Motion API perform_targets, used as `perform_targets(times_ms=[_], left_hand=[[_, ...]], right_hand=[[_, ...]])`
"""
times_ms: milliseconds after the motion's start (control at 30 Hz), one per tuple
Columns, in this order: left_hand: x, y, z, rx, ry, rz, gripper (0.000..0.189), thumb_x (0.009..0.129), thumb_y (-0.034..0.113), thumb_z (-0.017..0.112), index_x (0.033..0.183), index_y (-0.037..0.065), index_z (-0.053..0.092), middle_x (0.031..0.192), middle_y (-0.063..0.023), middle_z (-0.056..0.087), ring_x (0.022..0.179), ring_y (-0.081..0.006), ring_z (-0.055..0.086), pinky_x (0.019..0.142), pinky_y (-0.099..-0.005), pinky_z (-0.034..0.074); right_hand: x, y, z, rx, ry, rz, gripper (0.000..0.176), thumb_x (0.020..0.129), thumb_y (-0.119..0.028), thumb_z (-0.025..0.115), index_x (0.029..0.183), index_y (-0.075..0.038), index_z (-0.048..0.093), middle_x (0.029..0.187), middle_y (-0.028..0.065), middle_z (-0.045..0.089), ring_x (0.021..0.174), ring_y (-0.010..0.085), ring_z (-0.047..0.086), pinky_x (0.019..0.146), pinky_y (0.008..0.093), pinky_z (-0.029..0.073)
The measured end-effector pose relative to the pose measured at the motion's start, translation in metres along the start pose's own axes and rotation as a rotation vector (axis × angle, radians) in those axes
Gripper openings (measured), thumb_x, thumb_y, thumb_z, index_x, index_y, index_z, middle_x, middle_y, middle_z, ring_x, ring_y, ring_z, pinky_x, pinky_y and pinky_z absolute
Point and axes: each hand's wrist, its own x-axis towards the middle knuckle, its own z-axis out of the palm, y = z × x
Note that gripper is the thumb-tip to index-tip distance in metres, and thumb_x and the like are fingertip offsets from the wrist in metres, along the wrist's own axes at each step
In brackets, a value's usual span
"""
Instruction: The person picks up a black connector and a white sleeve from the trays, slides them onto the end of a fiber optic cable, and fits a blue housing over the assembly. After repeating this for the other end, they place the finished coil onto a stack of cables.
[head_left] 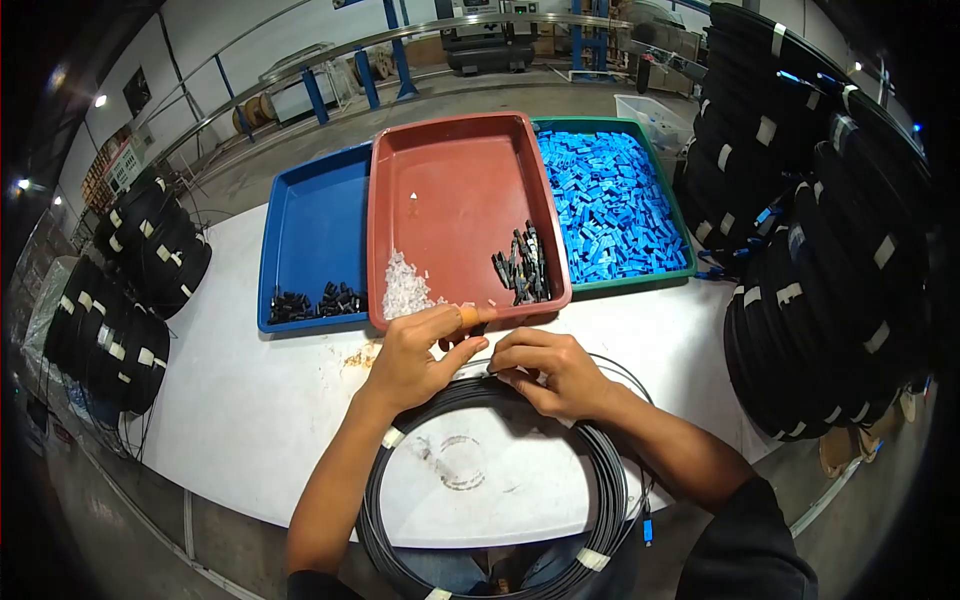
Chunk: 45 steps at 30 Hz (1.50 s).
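A coil of black cable (612,470), bound with white tape, lies at the table's front edge and hangs over it. Above the coil's far side, my left hand (420,350) is closed in a pinch on a small black part (478,328); an orange covering wraps one fingertip. Just to its right, my right hand (550,372) is closed, pinching the black cable near its end; the fingers hide most of that end. From the coil's right side hangs a blue connector (648,530) on a cable.
Behind my hands, a red tray (455,190) holds clear bits and black parts. To its left a blue tray (318,225) holds short black pieces; to its right a green tray (690,262) holds blue connector housings. Cable coils stand stacked at left (110,345) and right (810,320).
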Motion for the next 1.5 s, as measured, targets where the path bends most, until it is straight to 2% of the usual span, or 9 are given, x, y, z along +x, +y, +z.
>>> perform_targets(times_ms=[267, 367, 500, 567, 667, 800, 1100, 1233, 1500], left_hand=[[-0.019, -0.011, 0.005, -0.226, -0.002, -0.144, 0.026, 0.084, 0.001, 0.081, 0.108, -0.004, 0.071, 0.088, -0.0089, 0.075, 0.080, -0.0130, 0.073, 0.070, -0.0252, 0.057], [-0.025, -0.022, 0.012, -0.271, 0.023, -0.124, 0.022, 0.084, 0.006, 0.083, 0.101, 0.000, 0.072, 0.088, -0.0081, 0.076, 0.072, -0.0129, 0.072, 0.064, -0.0261, 0.056], [-0.026, -0.021, 0.011, -0.246, 0.045, -0.151, 0.035, 0.082, 0.001, 0.084, 0.110, 0.000, 0.064, 0.093, -0.0079, 0.075, 0.083, -0.0124, 0.073, 0.073, -0.0258, 0.057], [-0.025, -0.017, 0.013, -0.238, 0.108, -0.148, 0.039, 0.081, 0.004, 0.085, 0.113, 0.001, 0.062, 0.089, -0.0060, 0.075, 0.080, -0.0112, 0.072, 0.071, -0.0247, 0.055], [-0.024, -0.014, 0.006, -0.064, 0.010, -0.104, 0.026, 0.079, 0.004, 0.085, 0.097, 0.002, 0.067, 0.083, -0.0079, 0.075, 0.074, -0.0133, 0.071, 0.066, -0.0279, 0.054], [-0.024, -0.019, 0.012, -0.110, 0.038, -0.024, 0.018, 0.076, 0.004, 0.085, 0.084, 0.002, 0.069, 0.077, -0.0078, 0.070, 0.065, -0.0185, 0.064, 0.060, -0.0310, 0.050], [-0.024, -0.014, 0.008, -0.087, -0.005, -0.016, 0.017, 0.075, 0.004, 0.085, 0.086, 0.003, 0.072, 0.080, -0.0080, 0.073, 0.071, -0.0193, 0.066, 0.067, -0.0319, 0.051], [-0.023, -0.014, 0.006, -0.068, -0.015, 0.021, 0.016, 0.076, 0.003, 0.085, 0.087, 0.000, 0.073, 0.082, -0.0097, 0.075, 0.069, -0.0167, 0.069, 0.064, -0.0294, 0.054], [-0.026, -0.015, 0.008, -0.212, 0.005, -0.083, 0.016, 0.077, 0.000, 0.085, 0.086, -0.001, 0.073, 0.083, -0.0102, 0.076, 0.074, -0.0166, 0.074, 0.070, -0.0269, 0.057]], right_hand=[[0.001, -0.003, -0.003, 0.014, -0.040, 0.002, 0.015, 0.084, -0.003, 0.075, 0.099, -0.004, 0.073, 0.092, 0.0103, 0.068, 0.077, 0.0281, 0.068, 0.067, 0.0363, 0.054], [0.002, -0.002, -0.001, 0.020, -0.034, 0.027, 0.016, 0.084, -0.001, 0.074, 0.099, -0.004, 0.072, 0.092, 0.0103, 0.067, 0.076, 0.0267, 0.068, 0.065, 0.0355, 0.054], [0.004, -0.006, -0.002, 0.057, -0.051, 0.070, 0.017, 0.084, 0.001, 0.074, 0.101, -0.003, 0.071, 0.093, 0.0107, 0.066, 0.074, 0.0250, 0.067, 0.063, 0.0341, 0.054], [0.003, -0.005, -0.001, 0.046, -0.009, 0.069, 0.018, 0.083, 0.005, 0.075, 0.100, -0.002, 0.073, 0.093, 0.0089, 0.068, 0.072, 0.0185, 0.065, 0.061, 0.0298, 0.051], [0.002, -0.003, -0.001, 0.006, 0.030, 0.035, 0.022, 0.081, 0.009, 0.072, 0.100, -0.001, 0.071, 0.093, 0.0100, 0.068, 0.075, 0.0190, 0.066, 0.063, 0.0299, 0.052], [0.003, -0.007, 0.000, -0.042, 0.118, 0.005, 0.024, 0.080, 0.011, 0.070, 0.101, -0.001, 0.069, 0.094, 0.0105, 0.066, 0.075, 0.0202, 0.067, 0.061, 0.0302, 0.054], [0.001, -0.002, 0.001, -0.056, 0.119, 0.017, 0.020, 0.080, 0.006, 0.073, 0.099, -0.001, 0.071, 0.093, 0.0099, 0.067, 0.072, 0.0203, 0.067, 0.060, 0.0311, 0.054], [0.000, -0.003, 0.001, -0.047, 0.122, 0.041, 0.017, 0.080, 0.003, 0.076, 0.095, -0.001, 0.073, 0.090, 0.0090, 0.067, 0.068, 0.0193, 0.066, 0.057, 0.0301, 0.053], [0.003, -0.007, 0.002, -0.050, 0.161, 0.030, 0.014, 0.079, 0.001, 0.081, 0.090, -0.001, 0.073, 0.088, 0.0080, 0.066, 0.063, 0.0169, 0.063, 0.053, 0.0285, 0.050]])
